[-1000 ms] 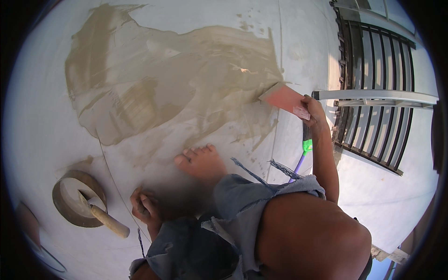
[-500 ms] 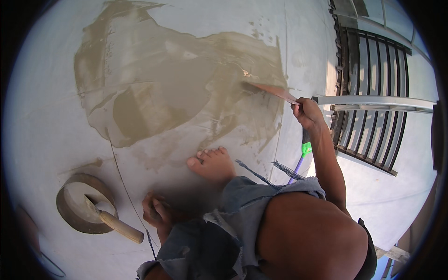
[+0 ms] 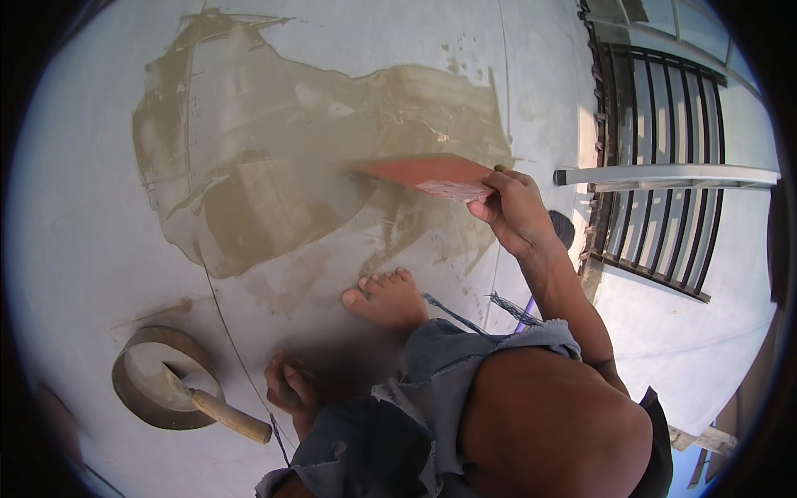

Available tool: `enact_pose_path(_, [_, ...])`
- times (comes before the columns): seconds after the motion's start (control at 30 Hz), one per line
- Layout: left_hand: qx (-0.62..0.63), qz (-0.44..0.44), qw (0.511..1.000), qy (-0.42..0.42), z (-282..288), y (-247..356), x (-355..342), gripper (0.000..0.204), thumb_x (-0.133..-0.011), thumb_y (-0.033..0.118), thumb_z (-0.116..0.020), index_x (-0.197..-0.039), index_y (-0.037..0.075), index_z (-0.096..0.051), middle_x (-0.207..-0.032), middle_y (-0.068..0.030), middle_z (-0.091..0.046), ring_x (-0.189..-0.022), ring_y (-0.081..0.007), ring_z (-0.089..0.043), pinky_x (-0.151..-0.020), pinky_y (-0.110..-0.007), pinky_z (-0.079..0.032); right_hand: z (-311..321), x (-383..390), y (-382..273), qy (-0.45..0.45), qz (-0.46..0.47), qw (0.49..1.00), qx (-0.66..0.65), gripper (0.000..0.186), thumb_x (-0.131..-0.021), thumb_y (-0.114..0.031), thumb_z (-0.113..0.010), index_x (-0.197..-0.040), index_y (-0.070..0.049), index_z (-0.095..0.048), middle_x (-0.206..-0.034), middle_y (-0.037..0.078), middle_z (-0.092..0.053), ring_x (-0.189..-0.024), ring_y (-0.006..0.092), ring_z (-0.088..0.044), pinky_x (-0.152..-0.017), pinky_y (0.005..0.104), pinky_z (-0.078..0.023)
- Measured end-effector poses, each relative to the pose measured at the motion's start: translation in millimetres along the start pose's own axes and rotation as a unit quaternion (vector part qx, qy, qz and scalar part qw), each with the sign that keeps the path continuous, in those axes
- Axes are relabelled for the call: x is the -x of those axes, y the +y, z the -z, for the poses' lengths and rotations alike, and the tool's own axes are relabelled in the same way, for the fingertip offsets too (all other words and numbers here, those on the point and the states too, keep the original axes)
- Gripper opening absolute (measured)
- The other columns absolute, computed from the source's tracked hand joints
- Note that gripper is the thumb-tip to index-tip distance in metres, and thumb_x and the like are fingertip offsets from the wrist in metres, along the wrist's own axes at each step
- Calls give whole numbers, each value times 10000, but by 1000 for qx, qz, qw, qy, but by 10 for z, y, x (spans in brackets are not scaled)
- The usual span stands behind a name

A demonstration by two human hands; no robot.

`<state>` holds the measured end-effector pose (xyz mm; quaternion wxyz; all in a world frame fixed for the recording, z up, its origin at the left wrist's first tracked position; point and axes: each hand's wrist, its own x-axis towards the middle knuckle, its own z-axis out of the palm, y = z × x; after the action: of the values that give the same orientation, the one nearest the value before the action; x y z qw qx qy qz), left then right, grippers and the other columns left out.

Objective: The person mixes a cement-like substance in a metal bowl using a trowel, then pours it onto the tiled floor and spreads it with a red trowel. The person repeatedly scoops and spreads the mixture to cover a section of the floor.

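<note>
My right hand [image 3: 519, 212] grips the near edge of a flat orange-red spreader [image 3: 432, 174], smeared whitish near my fingers. Its far edge, slightly blurred, meets a wide grey-brown patch of wet cement-like paste [image 3: 249, 199] on the pale floor. Down by my left leg is what looks like my left hand [image 3: 290, 388], low, fingers curled; shade and a dark blur beside it hide whether it holds anything. To its left stands a round, shallow pan [image 3: 126, 390] with greyish paste inside. A pointing trowel [image 3: 228, 415] rests in it, wooden handle over the rim.
My bare right foot [image 3: 388, 300] is planted just below the patch. A purple stick [image 3: 531, 309] lies beyond my right knee. Farther right are a dark barred grille [image 3: 664, 224] and a pale metal rail [image 3: 664, 176]. A thin floor joint [image 3: 228, 328] runs beside the pan.
My right hand has moved left, carrying the spreader farther over the patch and turning it so its broad face shows. The whole view has shifted slightly; the pan and trowel stay put.
</note>
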<state>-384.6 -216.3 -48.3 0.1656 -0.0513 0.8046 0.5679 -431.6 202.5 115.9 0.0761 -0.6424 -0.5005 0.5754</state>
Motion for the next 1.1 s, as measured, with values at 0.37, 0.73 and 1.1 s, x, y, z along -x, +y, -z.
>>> enact_pose_path(0.37, [20, 76, 997, -7, 47, 198, -47, 313, -1047, 124, -448, -1252, -26, -630, -792, -83, -635, -670, -119, -562, -628, -276, -453, 364, 143, 147, 70, 144, 986, -51, 605, -1039, -88, -547, -1518, 106, -231, -1170, 195, -636, -884, 226, -744, -555, 295, -670])
enact_pose_path(0.73, [-27, 38, 999, 21, -79, 156, -97, 304, -1055, 154, -464, -1220, -44, -625, -756, -70, -637, -624, -110, -543, -612, -258, -444, 929, 185, 1584, 166, 57, 980, -95, 594, -1048, -233, -681, -1480, -56, -314, -1201, 121, -620, -882, 180, -686, -576, 309, -580])
enact_pose_path(1.1, [-31, 58, 997, 40, -159, 302, -123, 299, -1076, 199, -501, -1221, -28, -631, -769, -62, -625, -669, -131, -546, -641, -275, -443, 581, 41, 1655, -55, -142, 923, -352, 391, -1044, -316, -699, -1332, -80, -579, -1160, 63, -731, -968, 172, -755, -732, 286, -663])
